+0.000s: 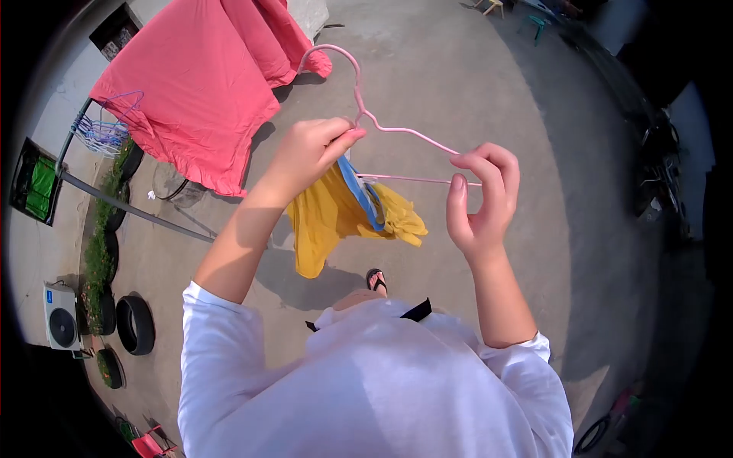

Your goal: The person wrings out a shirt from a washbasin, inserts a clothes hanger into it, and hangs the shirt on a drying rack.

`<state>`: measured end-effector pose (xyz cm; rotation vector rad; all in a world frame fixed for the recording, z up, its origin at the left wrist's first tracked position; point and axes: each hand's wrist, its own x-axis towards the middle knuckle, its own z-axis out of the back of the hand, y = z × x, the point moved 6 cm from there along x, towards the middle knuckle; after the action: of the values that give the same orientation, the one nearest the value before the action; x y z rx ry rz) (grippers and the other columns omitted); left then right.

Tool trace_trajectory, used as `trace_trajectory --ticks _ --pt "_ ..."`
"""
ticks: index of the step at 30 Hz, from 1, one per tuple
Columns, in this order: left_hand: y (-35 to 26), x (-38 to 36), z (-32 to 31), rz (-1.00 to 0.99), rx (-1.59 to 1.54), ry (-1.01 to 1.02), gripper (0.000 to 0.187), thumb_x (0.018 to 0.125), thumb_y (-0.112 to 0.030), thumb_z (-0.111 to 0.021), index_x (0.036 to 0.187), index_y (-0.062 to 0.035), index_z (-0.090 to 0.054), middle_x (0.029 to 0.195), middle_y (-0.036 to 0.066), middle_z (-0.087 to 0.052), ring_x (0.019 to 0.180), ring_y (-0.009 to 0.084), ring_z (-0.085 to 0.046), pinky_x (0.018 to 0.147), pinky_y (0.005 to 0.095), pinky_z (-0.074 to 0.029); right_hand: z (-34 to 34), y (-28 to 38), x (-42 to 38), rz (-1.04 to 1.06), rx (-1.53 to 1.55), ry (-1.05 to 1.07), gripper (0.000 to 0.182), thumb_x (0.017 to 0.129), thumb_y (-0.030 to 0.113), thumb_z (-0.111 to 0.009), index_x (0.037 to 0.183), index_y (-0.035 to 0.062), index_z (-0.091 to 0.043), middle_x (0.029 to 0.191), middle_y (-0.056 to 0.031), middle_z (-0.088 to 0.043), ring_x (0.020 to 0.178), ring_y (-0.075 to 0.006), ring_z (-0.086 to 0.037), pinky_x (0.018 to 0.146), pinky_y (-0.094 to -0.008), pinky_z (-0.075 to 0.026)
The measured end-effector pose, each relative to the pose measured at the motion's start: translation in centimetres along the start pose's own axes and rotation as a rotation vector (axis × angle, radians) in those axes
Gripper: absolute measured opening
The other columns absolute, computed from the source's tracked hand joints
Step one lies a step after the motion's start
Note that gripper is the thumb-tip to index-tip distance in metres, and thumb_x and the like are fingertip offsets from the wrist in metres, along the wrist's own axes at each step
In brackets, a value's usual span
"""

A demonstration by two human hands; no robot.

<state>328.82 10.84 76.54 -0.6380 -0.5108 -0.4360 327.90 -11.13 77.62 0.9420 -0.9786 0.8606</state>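
My left hand (313, 156) is closed near the neck of a pink clothes hanger (412, 132), whose hook curves up above it. Just below those fingers hangs a yellow garment (324, 221) with a blue and white edge. Part of the hanger's left side is hidden behind my hand and the cloth. At the other end, my right hand (485, 198) has its fingers curled around the hanger's right corner. The hanger's lower bar runs from the garment across to that hand.
A large pink cloth (191, 91) drapes over a metal rack (137, 208) on the left, where several hangers (103, 136) hang. Beyond stand planted tires (107, 259), a loose tire (136, 324) and an air-conditioner unit (61, 317). Small stools (538, 29) are far off, upper right.
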Motion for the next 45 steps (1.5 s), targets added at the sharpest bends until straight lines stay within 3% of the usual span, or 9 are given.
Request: trace_trajectory --ticks 2,5,9,11,17,26,34,38,45 --pt "3.7 4.0 -0.2 0.033 -0.008 0.038 0.021 0.087 -0.013 -0.06 0.073 0.0023 -0.053 0.063 0.013 -0.051 0.055 0.0248 -0.049 0.053 0.0324 -0.038 -2.3 -2.5 -0.8 -0.047 0.101 0.048 0.024 0.074 0.002 -0.062 0.098 0.0027 -0.06 0.082 -0.0061 -0.054 0.06 -0.0148 -0.052 0.059 -0.0252 -0.045" --pt "8.4 9.2 -1.2 0.047 -0.019 0.075 0.021 0.087 -0.013 -0.059 0.074 0.0023 -0.054 0.061 0.012 -0.049 0.054 0.0214 -0.047 0.052 0.0306 -0.037 -10.9 -7.7 -3.6 -0.408 0.241 0.501 0.025 0.076 0.003 -0.06 0.101 0.0046 -0.058 0.091 -0.0079 -0.057 0.065 -0.0202 -0.057 0.06 -0.0311 -0.048" --pt "16.2 15.6 -3.0 0.071 0.017 0.107 0.022 0.088 -0.015 -0.059 0.074 0.0014 -0.052 0.059 0.011 -0.044 0.052 0.0203 -0.042 0.05 0.0306 -0.035 -22.0 -16.1 -6.7 -0.47 0.25 0.683 0.031 0.081 0.01 -0.055 0.112 0.0102 -0.053 0.109 -0.0078 -0.059 0.077 -0.0291 -0.062 0.064 -0.0378 -0.051" --pt "20.6 18.6 -3.7 0.11 0.015 0.08 0.027 0.088 -0.022 -0.059 0.075 0.0 -0.05 0.059 0.014 -0.04 0.051 0.027 -0.037 0.049 0.0347 -0.033 -27.4 -20.4 -7.8 -0.464 0.347 0.72 0.034 0.081 0.012 -0.055 0.114 0.0086 -0.051 0.11 -0.0091 -0.058 0.083 -0.0309 -0.061 0.068 -0.0409 -0.05" --pt "33.4 29.2 -3.2 0.197 0.039 0.007 0.023 0.088 -0.015 -0.059 0.075 0.0013 -0.051 0.057 0.01 -0.044 0.049 0.0183 -0.038 0.048 0.0297 -0.035 -41.9 -35.7 -7.2 -0.809 0.515 1.072 0.036 0.079 0.015 -0.057 0.112 0.0069 -0.047 0.108 -0.0141 -0.058 0.09 -0.0379 -0.058 0.074 -0.0445 -0.048" --pt "51.2 39.1 3.1 0.361 0.291 -0.131 0.022 0.088 -0.011 -0.059 0.073 0.0023 -0.049 0.058 0.012 -0.04 0.05 0.0189 -0.037 0.048 0.0292 -0.035 -49.1 -57.5 13.3 -0.196 0.31 0.723 0.019 0.076 0.006 -0.058 0.095 0.0025 -0.06 0.111 -0.0114 -0.059 0.099 -0.0317 -0.057 0.084 -0.0396 -0.048" --pt "71.9 48.9 -1.4 0.362 0.479 -0.026 0.021 0.087 -0.016 -0.058 0.075 -0.0013 -0.048 0.062 0.018 -0.046 0.056 0.0343 -0.048 0.052 0.0397 -0.039 -61.1 -75.7 24.6 -0.054 0.317 0.819 0.02 0.074 0.002 -0.058 0.094 0.0014 -0.062 0.103 -0.0132 -0.063 0.097 -0.0311 -0.059 0.084 -0.0386 -0.048" --pt "81.0 58.4 -4.3 0.329 0.435 0.024 0.023 0.088 -0.019 -0.058 0.075 -0.0027 -0.049 0.063 0.016 -0.049 0.058 0.0329 -0.052 0.053 0.0402 -0.041 -66.8 -82.6 32.0 -0.225 0.256 0.9 0.02 0.075 0.001 -0.058 0.094 0.0013 -0.061 0.106 -0.0137 -0.061 0.096 -0.0294 -0.06 0.081 -0.0368 -0.05" --pt "90.8 80.5 -10.8 0.157 0.138 0.009 0.019 0.085 -0.017 -0.062 0.075 -0.0025 -0.055 0.062 0.014 -0.051 0.054 0.0273 -0.052 0.05 0.0362 -0.04 -74.1 -94.8 43.3 -0.123 0.216 0.632 0.032 0.077 0.006 -0.062 0.109 0.0037 -0.057 0.117 -0.0135 -0.054 0.102 -0.0305 -0.057 0.083 -0.0378 -0.049"
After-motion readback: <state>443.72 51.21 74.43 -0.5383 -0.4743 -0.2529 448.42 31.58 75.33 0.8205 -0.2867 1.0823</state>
